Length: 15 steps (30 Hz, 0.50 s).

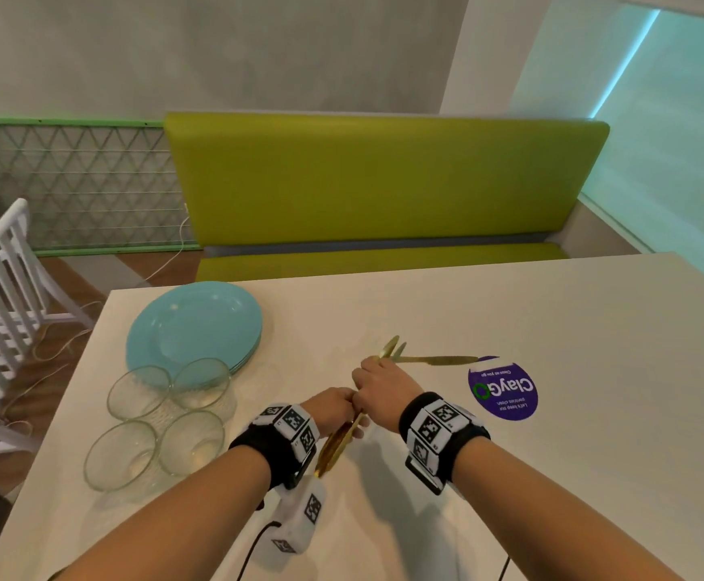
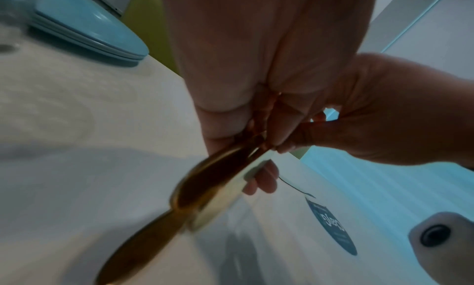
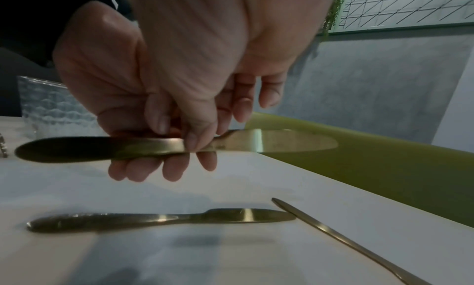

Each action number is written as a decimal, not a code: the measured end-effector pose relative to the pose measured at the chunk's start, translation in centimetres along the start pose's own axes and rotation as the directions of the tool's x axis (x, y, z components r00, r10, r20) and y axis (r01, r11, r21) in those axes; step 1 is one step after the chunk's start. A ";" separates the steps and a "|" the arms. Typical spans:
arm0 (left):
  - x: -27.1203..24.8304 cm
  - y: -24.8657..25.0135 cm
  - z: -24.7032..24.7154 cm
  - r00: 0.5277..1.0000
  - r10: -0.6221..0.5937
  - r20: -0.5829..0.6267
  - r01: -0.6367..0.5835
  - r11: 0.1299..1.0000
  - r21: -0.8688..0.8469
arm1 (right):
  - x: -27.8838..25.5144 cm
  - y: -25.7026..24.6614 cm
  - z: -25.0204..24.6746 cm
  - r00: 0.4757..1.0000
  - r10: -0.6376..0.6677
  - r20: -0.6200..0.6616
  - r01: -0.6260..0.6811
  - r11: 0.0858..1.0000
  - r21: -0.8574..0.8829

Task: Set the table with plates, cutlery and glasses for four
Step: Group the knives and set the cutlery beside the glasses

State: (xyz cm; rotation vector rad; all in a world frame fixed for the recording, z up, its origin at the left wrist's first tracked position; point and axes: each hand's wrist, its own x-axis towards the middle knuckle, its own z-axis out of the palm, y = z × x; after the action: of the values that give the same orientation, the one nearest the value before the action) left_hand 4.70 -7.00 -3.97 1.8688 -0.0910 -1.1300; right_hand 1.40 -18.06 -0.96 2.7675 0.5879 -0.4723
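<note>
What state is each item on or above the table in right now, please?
plates: stacked, not yet laid out.
glasses: four, upright, clustered beside the stack.
left hand: grips a bundle of gold cutlery.
right hand: pinches a knife held level above the table.
second knife: lying flat on the table.

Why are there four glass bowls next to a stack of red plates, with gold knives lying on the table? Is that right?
Not quite: the plates are light blue, not red, as the head view shows. The rest holds: four glass bowls stand beside the stack, and gold knives lie on the table, seen in the right wrist view.
</note>
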 end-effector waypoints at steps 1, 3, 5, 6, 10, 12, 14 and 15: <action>-0.4 -0.4 -0.1 1.000 0.008 0.019 -0.008 1.000 -0.008 | 0.0 -0.4 -0.1 1.000 0.005 -0.002 -0.005 1.000 0.009; -1.1 -1.0 -0.5 0.999 0.024 0.042 -0.023 1.000 -0.020 | -0.2 -1.1 -0.3 1.000 0.014 -0.027 -0.013 0.999 0.043; -1.6 -1.5 -0.8 0.999 0.036 0.026 -0.036 0.999 -0.015 | -0.3 -1.9 -0.3 0.995 0.010 -0.101 -0.002 0.997 0.079; -1.8 -1.8 -0.9 0.999 0.036 0.012 -0.036 0.999 0.005 | -0.3 -2.4 -0.4 0.988 0.006 -0.153 0.006 0.997 0.078; -2.6 -2.7 -1.4 0.998 0.051 -0.039 -0.049 0.997 0.062 | 0.6 -3.9 0.8 0.965 0.090 -0.248 -0.054 0.987 0.149; -2.9 -2.9 -1.9 0.997 0.050 -0.059 -0.047 0.998 0.052 | 0.9 -4.5 1.2 0.939 0.155 -0.306 -0.074 0.962 0.262; -3.3 -2.9 -2.6 0.996 0.041 -0.080 -0.038 0.999 0.036 | 1.0 -4.9 1.9 0.910 0.300 -0.288 -0.159 0.891 0.424; -3.6 -2.9 -3.0 0.995 0.034 -0.096 -0.030 0.999 0.037 | 1.0 -4.9 2.3 0.896 0.386 -0.218 -0.245 0.841 0.482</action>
State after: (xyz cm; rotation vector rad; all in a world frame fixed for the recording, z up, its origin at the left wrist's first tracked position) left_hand 3.78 -1.65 -3.27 1.9432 -0.0865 -1.0207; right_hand -0.46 -14.11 -4.35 3.3254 0.0568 -0.0995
